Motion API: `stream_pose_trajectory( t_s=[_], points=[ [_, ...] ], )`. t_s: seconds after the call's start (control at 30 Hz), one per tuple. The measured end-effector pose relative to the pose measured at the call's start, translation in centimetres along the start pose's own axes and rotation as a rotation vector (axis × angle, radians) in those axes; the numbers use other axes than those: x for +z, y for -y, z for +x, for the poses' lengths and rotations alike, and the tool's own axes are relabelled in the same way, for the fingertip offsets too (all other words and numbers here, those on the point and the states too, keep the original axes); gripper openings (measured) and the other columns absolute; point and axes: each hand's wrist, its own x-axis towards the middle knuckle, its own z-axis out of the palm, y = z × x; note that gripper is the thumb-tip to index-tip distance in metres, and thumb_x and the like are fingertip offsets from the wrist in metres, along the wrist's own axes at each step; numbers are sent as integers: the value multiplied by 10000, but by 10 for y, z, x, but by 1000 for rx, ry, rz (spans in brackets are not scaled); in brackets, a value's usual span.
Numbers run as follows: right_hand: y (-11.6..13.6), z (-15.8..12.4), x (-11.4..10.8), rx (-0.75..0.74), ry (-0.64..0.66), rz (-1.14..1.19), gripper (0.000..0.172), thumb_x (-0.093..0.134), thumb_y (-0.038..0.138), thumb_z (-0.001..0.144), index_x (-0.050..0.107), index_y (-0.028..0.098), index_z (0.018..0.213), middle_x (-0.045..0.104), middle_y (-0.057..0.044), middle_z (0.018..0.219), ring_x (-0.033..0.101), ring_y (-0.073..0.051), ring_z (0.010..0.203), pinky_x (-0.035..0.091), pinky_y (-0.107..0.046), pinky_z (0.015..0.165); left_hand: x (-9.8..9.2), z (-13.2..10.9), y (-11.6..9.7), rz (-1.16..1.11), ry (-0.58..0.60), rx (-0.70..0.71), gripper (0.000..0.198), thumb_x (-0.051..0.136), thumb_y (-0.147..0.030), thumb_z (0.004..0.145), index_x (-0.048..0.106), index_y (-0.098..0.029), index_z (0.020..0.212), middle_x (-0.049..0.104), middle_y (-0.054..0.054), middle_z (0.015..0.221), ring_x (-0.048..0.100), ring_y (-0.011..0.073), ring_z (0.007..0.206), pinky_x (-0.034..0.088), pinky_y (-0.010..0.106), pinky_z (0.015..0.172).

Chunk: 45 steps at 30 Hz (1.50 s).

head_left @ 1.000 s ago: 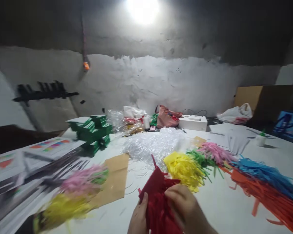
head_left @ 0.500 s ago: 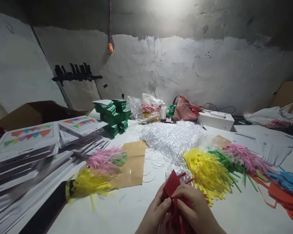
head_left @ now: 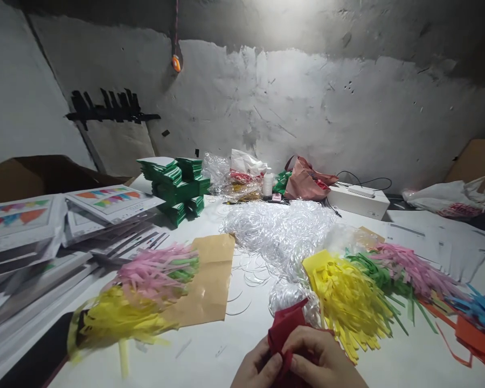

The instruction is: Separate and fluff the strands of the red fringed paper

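At the bottom edge, both of my hands pinch a red fringed paper piece [head_left: 285, 326]. My left hand [head_left: 255, 370] grips its left side with closed fingers. My right hand [head_left: 323, 358] closes over its right side. Just beyond them lie a yellow fringed bundle [head_left: 347, 293], then green [head_left: 378, 275] and pink [head_left: 412, 267] ones. A tangle of clear plastic string [head_left: 281, 231] sits behind the red piece on the white table [head_left: 218, 345].
A yellow and pink fringe pile [head_left: 141, 296] lies at the left beside a brown paper envelope [head_left: 210, 283]. Printed card packs [head_left: 44, 226] are stacked far left. Green packets [head_left: 173, 186], bags and a white box [head_left: 358, 200] stand at the back. Blue and orange fringes [head_left: 479, 318] lie right.
The view has swung left and down. My hands have drawn the red piece lower and closer to me, folding it smaller between my fingers.
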Motion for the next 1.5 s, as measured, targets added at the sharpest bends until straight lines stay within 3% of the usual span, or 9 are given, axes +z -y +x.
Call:
stream_pose_trajectory(
  t_s=[0.13,0.27,0.53,0.67,0.9,1.03,1.23,1.37,1.5],
  points=[
    [13,0,-17,75,-49,47,183,673,352,786,761,276,926,765,-49,960,701,-273,943,530,-387,852,-1,0,-5,18,32,21,551,789,-572,771,764,-217,1193,760,153,1191,631,375,1208,411,526,1107],
    [18,-4,-23,-10,-227,-110,221,620,464,888,722,268,873,739,-52,896,690,-261,862,537,-369,779,-5,1,-6,100,130,19,540,748,-585,808,741,-248,1230,725,146,1279,620,355,1229,381,513,1122],
    [1,-11,-1,-269,-125,-579,67,689,284,906,636,292,865,696,-1,882,657,-221,827,513,-354,738,-3,-2,-8,191,168,64,504,711,-544,861,701,-256,1275,691,140,1302,608,330,1194,438,467,1046],
    [3,-13,-5,-310,-158,-620,94,585,249,962,580,293,879,699,7,873,657,-218,808,517,-365,742,-4,-3,-11,244,160,107,503,691,-569,866,711,-266,1268,709,126,1276,594,331,1214,403,474,1094],
    [7,-15,0,-400,-282,-741,132,496,184,988,561,280,923,661,-13,818,602,-210,747,499,-321,683,-4,-5,0,87,146,92,512,719,-526,858,700,-249,1288,669,143,1329,560,364,1258,387,505,1115],
    [13,-13,2,-591,-256,-880,156,577,114,933,588,253,863,664,4,876,581,-184,785,470,-323,749,-6,-2,6,88,182,118,468,688,-489,894,680,-264,1305,654,127,1339,532,357,1284,363,517,1130],
    [21,-12,0,-676,-299,-869,149,687,147,769,622,224,878,659,-5,913,650,-190,830,399,-460,1027,-2,-4,-7,164,249,133,462,643,-514,920,660,-272,1313,663,126,1272,574,344,1194,443,481,1025],
    [21,-12,-3,-716,-227,-918,163,703,131,816,628,243,907,662,15,901,663,-161,809,354,-444,1072,-2,-6,-6,158,241,133,407,631,-492,936,671,-286,1284,655,119,1266,556,332,1209,395,495,1070],
    [11,-13,-1,-640,-177,-881,180,630,96,863,604,261,931,662,10,893,664,-170,838,370,-458,1043,-9,-2,4,161,294,180,408,601,-484,953,647,-284,1305,639,129,1280,542,342,1227,385,519,1072]
  ],
)
